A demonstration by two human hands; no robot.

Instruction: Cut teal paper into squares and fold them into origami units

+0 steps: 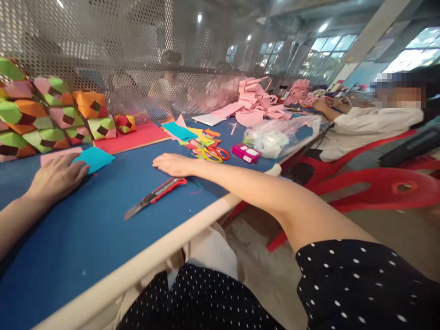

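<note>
My left hand (58, 178) lies palm down with fingers spread on the blue tabletop (103, 247). Its fingertips touch a bright blue paper piece (96, 159), and a pink paper sheet (57, 156) shows just behind. Further right, my right hand (173, 164) rests flat on the table, its fingers stretched to the left; nothing shows in it, though its underside is hidden. In front of that hand is a box cutter (154, 197) with a red and black handle, its blade end pointing toward the lower left. Scissors (211, 153) with yellow and orange-red handles lie beyond my right wrist.
Folded paper blocks (55, 112) stack at the back left beside a red sheet (137, 137). Colourful paper scraps (192, 135), a magenta box (246, 153), a clear plastic bag (285, 137) and a pink paper heap (256, 101) extend rightward. A co-worker (374, 121) sits near red chairs (371, 188).
</note>
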